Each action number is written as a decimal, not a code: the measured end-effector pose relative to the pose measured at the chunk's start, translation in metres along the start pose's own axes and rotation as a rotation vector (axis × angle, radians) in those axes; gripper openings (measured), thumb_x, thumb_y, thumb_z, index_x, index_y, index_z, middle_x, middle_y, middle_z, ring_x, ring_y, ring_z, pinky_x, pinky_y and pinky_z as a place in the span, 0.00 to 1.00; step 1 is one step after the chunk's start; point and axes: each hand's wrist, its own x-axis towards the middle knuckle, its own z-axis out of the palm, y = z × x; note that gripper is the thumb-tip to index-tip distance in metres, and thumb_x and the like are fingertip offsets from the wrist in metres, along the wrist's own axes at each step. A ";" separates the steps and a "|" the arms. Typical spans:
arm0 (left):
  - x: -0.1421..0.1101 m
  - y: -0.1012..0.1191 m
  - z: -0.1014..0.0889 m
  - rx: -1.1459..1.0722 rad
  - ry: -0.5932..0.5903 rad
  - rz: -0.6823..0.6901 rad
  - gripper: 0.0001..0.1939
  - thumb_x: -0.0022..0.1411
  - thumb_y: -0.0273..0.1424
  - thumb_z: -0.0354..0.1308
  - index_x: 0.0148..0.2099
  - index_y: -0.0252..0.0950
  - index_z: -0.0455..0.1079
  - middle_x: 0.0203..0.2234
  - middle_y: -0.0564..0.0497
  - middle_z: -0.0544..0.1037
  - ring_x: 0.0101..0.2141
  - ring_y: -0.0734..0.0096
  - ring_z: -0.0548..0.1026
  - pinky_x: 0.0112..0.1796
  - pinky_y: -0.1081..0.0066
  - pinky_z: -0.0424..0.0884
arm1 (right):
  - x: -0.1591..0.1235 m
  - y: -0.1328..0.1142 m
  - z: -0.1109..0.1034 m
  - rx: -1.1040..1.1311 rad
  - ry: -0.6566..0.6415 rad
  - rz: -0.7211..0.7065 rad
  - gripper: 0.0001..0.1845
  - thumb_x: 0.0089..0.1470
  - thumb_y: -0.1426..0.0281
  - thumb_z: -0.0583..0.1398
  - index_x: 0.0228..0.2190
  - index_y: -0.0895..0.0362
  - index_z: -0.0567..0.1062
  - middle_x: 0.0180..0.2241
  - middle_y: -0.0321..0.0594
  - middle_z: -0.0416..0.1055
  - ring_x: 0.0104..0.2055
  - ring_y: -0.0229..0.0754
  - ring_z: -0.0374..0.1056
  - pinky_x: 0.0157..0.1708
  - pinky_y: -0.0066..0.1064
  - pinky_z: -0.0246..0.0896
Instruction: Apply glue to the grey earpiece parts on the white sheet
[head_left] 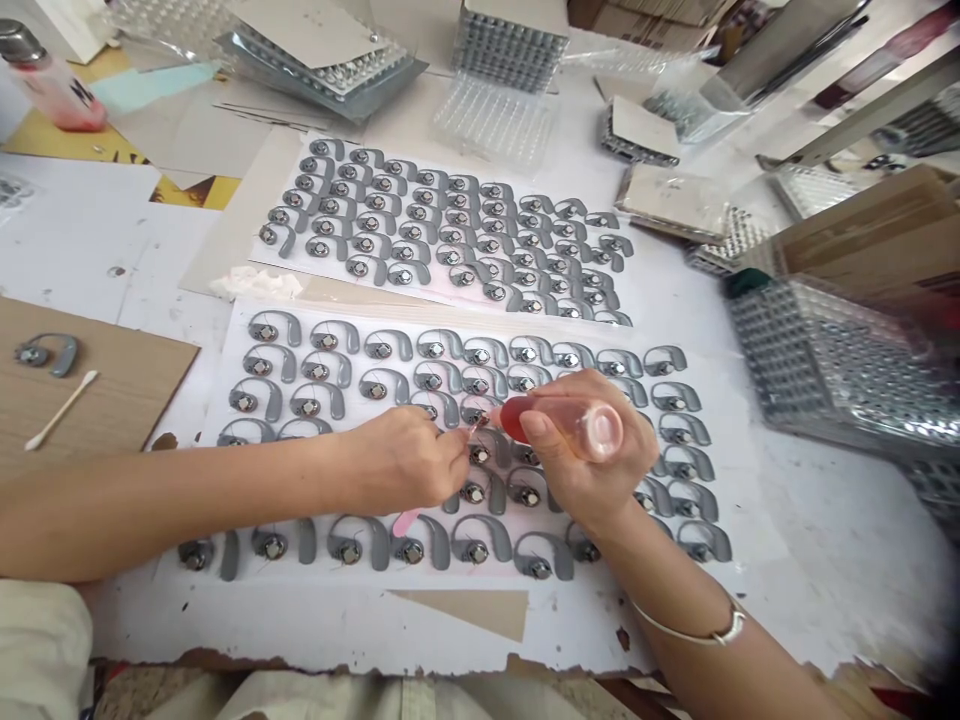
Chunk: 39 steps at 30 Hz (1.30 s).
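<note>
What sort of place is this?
Probably a small electronics assembly workshop, judging by the rows of grey ear-hook parts laid out on sheets, the stacked blister trays, and the squeeze bottle in the right hand.

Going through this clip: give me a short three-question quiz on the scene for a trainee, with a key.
1. Which hand holds the small translucent bottle with the red end?
2. True or false: a cotton swab lies on the brown cardboard at the left.
3. How do the grey hook-shaped parts lie on the white sheet? A) in rows, B) in one heap, C) inside a box.

Key: 1. the right hand; 2. true; 3. A.
</note>
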 end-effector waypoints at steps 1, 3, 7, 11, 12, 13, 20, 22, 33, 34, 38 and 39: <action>0.000 0.000 0.000 0.002 -0.003 0.002 0.08 0.58 0.17 0.53 0.33 0.29 0.73 0.30 0.43 0.80 0.17 0.74 0.68 0.16 0.72 0.66 | 0.000 0.000 0.000 0.001 0.001 -0.001 0.06 0.51 0.67 0.64 0.28 0.53 0.71 0.24 0.36 0.72 0.24 0.40 0.67 0.24 0.35 0.64; 0.000 0.000 0.000 0.016 -0.014 0.008 0.09 0.58 0.17 0.52 0.34 0.29 0.73 0.29 0.43 0.79 0.17 0.74 0.69 0.16 0.72 0.67 | 0.000 0.001 0.000 -0.001 0.003 -0.011 0.06 0.51 0.67 0.64 0.27 0.53 0.72 0.24 0.36 0.72 0.24 0.39 0.67 0.23 0.35 0.64; -0.001 0.000 0.000 0.023 -0.036 0.004 0.10 0.59 0.17 0.51 0.35 0.29 0.73 0.28 0.44 0.79 0.17 0.74 0.68 0.17 0.72 0.67 | 0.001 0.000 0.001 -0.007 0.006 -0.033 0.06 0.51 0.68 0.64 0.27 0.53 0.71 0.24 0.35 0.72 0.24 0.39 0.66 0.24 0.34 0.63; -0.001 0.000 0.000 0.014 -0.048 0.000 0.10 0.60 0.18 0.50 0.35 0.29 0.73 0.28 0.43 0.79 0.17 0.74 0.68 0.16 0.72 0.67 | -0.001 -0.001 0.000 -0.014 0.002 -0.022 0.06 0.51 0.68 0.64 0.28 0.54 0.71 0.25 0.36 0.71 0.25 0.39 0.66 0.24 0.34 0.62; -0.001 0.000 -0.001 0.011 -0.049 -0.001 0.11 0.60 0.18 0.50 0.35 0.29 0.73 0.28 0.43 0.79 0.17 0.74 0.69 0.16 0.72 0.67 | -0.001 0.000 0.000 -0.018 0.004 -0.022 0.06 0.51 0.67 0.64 0.29 0.54 0.71 0.25 0.36 0.71 0.25 0.39 0.66 0.24 0.34 0.62; -0.001 0.000 -0.001 0.006 -0.049 0.000 0.11 0.60 0.19 0.50 0.35 0.29 0.73 0.29 0.43 0.79 0.17 0.73 0.69 0.16 0.72 0.67 | -0.001 0.000 0.000 -0.020 0.009 -0.026 0.06 0.51 0.67 0.64 0.29 0.54 0.72 0.24 0.36 0.71 0.25 0.39 0.66 0.24 0.34 0.62; -0.001 0.000 -0.001 0.003 -0.067 0.001 0.10 0.60 0.20 0.50 0.35 0.30 0.73 0.28 0.44 0.79 0.18 0.73 0.69 0.17 0.72 0.68 | 0.000 0.000 0.000 0.002 0.025 -0.043 0.06 0.51 0.70 0.64 0.26 0.53 0.71 0.24 0.34 0.71 0.25 0.38 0.65 0.24 0.34 0.61; 0.000 0.000 -0.001 0.000 -0.065 0.000 0.10 0.60 0.19 0.50 0.35 0.29 0.73 0.28 0.43 0.79 0.18 0.73 0.69 0.17 0.72 0.68 | 0.000 0.000 0.000 -0.009 0.020 -0.042 0.06 0.51 0.69 0.63 0.26 0.53 0.71 0.24 0.34 0.71 0.25 0.37 0.65 0.25 0.34 0.62; -0.002 -0.001 0.000 -0.004 -0.035 0.012 0.10 0.60 0.17 0.51 0.36 0.28 0.73 0.31 0.42 0.80 0.19 0.73 0.71 0.16 0.73 0.69 | 0.000 0.002 -0.001 -0.035 0.022 -0.071 0.06 0.51 0.70 0.64 0.27 0.55 0.71 0.24 0.35 0.72 0.24 0.37 0.66 0.22 0.32 0.62; -0.002 -0.001 0.000 -0.003 -0.043 0.012 0.10 0.59 0.17 0.51 0.36 0.28 0.73 0.31 0.42 0.80 0.20 0.73 0.72 0.17 0.73 0.69 | 0.000 0.002 -0.001 -0.042 0.022 -0.080 0.06 0.50 0.70 0.64 0.27 0.55 0.71 0.24 0.35 0.72 0.24 0.37 0.66 0.22 0.32 0.61; -0.002 -0.001 0.000 -0.009 -0.059 0.010 0.10 0.60 0.17 0.51 0.36 0.28 0.73 0.31 0.43 0.80 0.20 0.73 0.72 0.17 0.73 0.70 | 0.000 0.002 -0.002 -0.054 0.027 -0.097 0.06 0.51 0.70 0.64 0.27 0.55 0.71 0.23 0.35 0.72 0.24 0.37 0.66 0.21 0.31 0.61; -0.002 -0.001 0.000 -0.008 -0.057 0.007 0.10 0.60 0.17 0.51 0.37 0.28 0.74 0.31 0.43 0.80 0.20 0.73 0.72 0.17 0.73 0.70 | 0.000 0.002 -0.002 -0.054 0.024 -0.096 0.06 0.51 0.71 0.64 0.27 0.55 0.71 0.23 0.35 0.72 0.24 0.37 0.65 0.22 0.31 0.61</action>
